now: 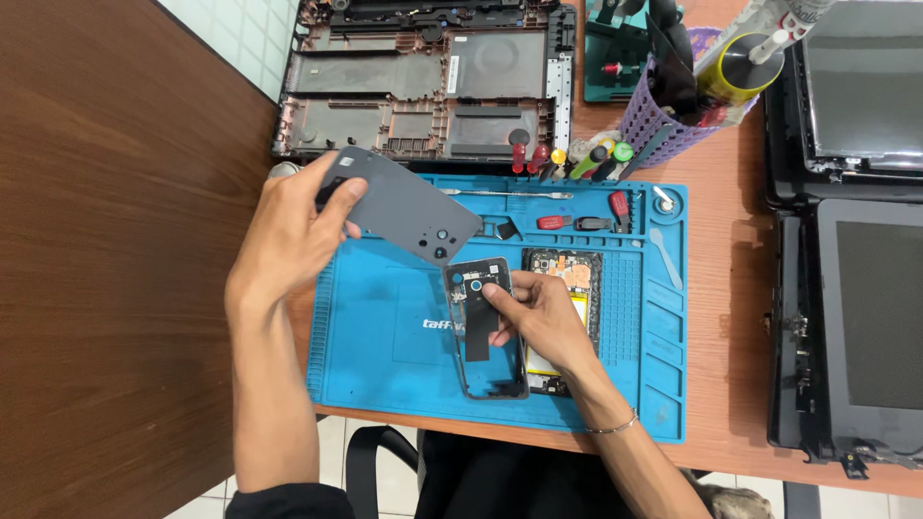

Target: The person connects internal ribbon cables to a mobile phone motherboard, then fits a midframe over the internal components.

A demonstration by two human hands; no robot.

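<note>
Both hands work over the blue repair mat [385, 365] near the front edge of the worktop [731, 288]. Left hand [288, 240] is lifted above the mat's far left corner, thumb and fingers pinching one end of a grey phone back cover [409, 207], which tilts in the air, its camera holes toward the mat's middle. Right hand [538, 317] rests on the mat's centre, fingertips pressing on a dark phone frame [486, 327] that lies flat; just beside it, touching or nearly so, lies the opened phone body [567, 317] with its circuit board and battery exposed. Judging by this, the phone is being taken apart or put back together, with the cover off and the inner frame being handled. Any next move calls for a steady grip on the cover and light fingertip pressure on the frame. Small screwdrivers [577, 154] lie along the mat's far edge.
</note>
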